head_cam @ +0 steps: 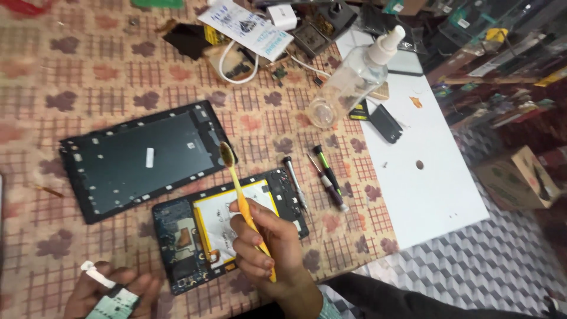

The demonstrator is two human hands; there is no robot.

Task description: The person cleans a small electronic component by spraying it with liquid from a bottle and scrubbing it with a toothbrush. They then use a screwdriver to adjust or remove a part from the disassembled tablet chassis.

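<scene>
My right hand [264, 247] grips a yellow toothbrush [237, 180] by its handle, bristles up and away, over an opened tablet body [177, 236] with a pale battery and a blue circuit board. My left hand [112, 290], at the bottom left, holds a small white tube and a pale printed strip [113, 302]. A black tablet back panel [142, 158] lies flat just beyond the opened tablet, with the brush head near its right edge.
Several screwdrivers [326, 176] lie right of the tablet. A clear spray bottle [354, 80] lies tilted on the patterned cloth. A white board [425, 177] covers the table's right side. Cables, a charger, papers and small parts crowd the far edge. A cardboard box [514, 180] sits on the floor.
</scene>
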